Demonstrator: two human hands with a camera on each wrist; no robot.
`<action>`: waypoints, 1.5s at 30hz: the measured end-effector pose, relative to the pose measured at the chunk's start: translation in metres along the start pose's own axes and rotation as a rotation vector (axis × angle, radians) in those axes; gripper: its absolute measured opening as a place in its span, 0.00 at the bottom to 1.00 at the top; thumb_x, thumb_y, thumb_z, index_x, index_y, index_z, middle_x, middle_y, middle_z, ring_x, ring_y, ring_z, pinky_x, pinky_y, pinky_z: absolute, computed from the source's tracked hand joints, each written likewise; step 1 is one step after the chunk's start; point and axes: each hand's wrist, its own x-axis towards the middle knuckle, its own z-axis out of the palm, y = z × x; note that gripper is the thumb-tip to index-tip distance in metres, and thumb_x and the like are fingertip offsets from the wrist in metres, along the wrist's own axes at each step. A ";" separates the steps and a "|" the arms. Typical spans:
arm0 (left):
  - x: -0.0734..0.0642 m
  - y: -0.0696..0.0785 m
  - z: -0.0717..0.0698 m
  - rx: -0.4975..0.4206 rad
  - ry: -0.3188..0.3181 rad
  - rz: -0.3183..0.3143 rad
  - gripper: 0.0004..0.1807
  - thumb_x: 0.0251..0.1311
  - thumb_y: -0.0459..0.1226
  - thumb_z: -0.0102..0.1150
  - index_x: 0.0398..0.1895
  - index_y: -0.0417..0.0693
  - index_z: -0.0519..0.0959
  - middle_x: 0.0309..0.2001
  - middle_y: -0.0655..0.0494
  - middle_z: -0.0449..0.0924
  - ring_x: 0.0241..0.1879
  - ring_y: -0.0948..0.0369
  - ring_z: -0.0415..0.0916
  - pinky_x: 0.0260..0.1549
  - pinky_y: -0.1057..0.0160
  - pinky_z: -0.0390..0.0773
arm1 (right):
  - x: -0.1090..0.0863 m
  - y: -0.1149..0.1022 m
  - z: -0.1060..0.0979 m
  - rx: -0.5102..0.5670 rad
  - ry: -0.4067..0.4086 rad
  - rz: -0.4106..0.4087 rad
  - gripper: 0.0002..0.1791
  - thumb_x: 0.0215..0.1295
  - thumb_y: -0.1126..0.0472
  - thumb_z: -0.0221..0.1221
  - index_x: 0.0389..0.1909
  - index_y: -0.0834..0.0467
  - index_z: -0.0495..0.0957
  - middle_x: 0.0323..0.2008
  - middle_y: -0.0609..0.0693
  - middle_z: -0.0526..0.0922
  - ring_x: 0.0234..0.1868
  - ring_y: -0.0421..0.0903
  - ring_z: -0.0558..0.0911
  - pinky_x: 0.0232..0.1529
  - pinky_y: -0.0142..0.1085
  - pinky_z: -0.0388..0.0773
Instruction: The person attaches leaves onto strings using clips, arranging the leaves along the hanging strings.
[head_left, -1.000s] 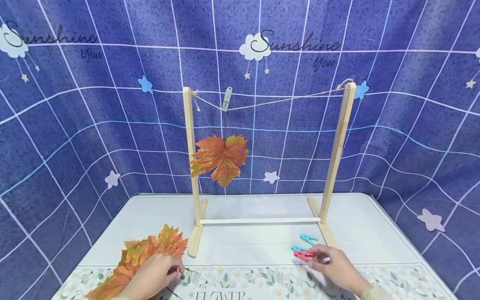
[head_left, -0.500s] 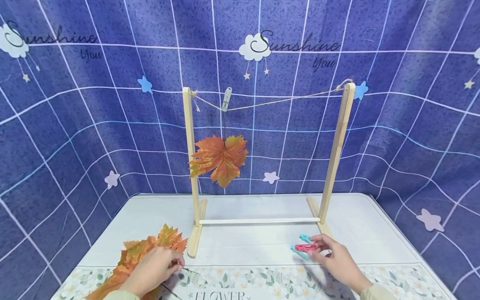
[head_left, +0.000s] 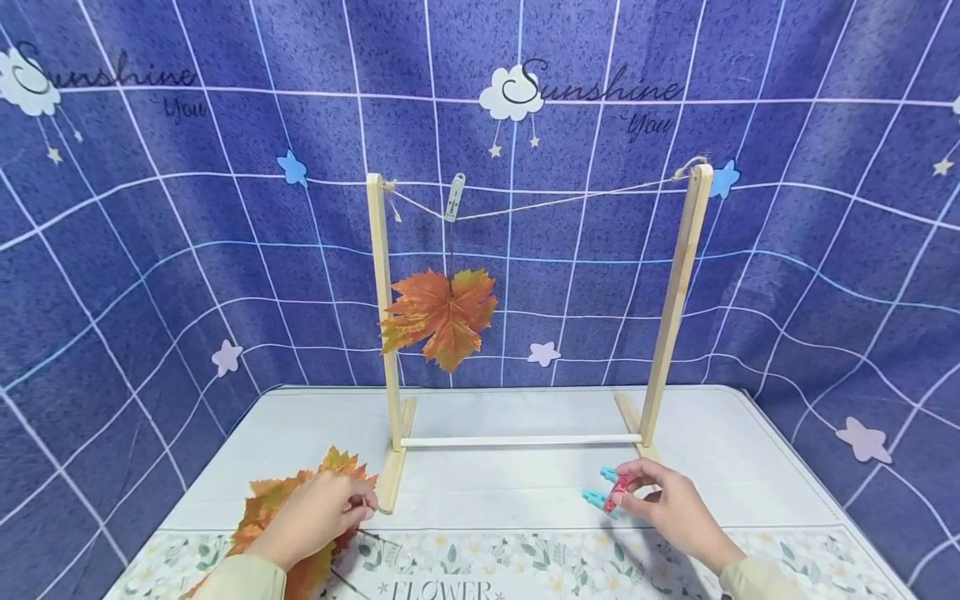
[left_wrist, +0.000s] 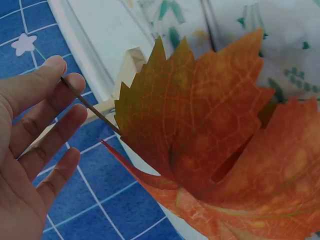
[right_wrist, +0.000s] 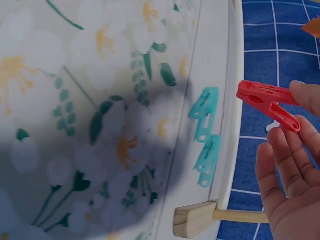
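In the left wrist view, my left hand point(head_left: 322, 512) pinches the thin dark stem point(left_wrist: 92, 107) of an orange artificial maple leaf point(left_wrist: 200, 120) between thumb and index finger. More leaves point(head_left: 258, 504) lie beneath that hand, partly covered by it. On the right, my right hand point(head_left: 678, 512) holds a red clothespin point(right_wrist: 262, 92) by its handle ends, thumb on one arm and fingers at the other. Two teal clothespins point(right_wrist: 205, 115) lie on the table just beyond it. A grey clothespin point(head_left: 454, 198) fastens another maple leaf point(head_left: 442, 317) to a twine line point(head_left: 562, 202).
The twine runs between two wooden posts point(head_left: 675, 308) of a stand, sagging at the grey clothespin. A white rod point(head_left: 517, 442) joins the stand's feet. The white table point(head_left: 502, 492) has a floral front strip, and a blue gridded curtain point(head_left: 570, 275) hangs behind.
My right hand has lifted the red clothespin and turned it from lying flat to nearly upright. My left hand has shifted slightly right and up with the stem.
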 end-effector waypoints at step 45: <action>0.051 0.057 -0.050 -0.155 0.165 -0.143 0.01 0.61 0.37 0.70 0.33 0.51 0.86 0.26 0.68 0.84 0.32 0.63 0.82 0.40 0.51 0.79 | 0.031 -0.052 -0.030 -0.064 0.099 -0.184 0.18 0.62 0.61 0.71 0.52 0.59 0.82 0.38 0.45 0.87 0.39 0.38 0.84 0.37 0.33 0.80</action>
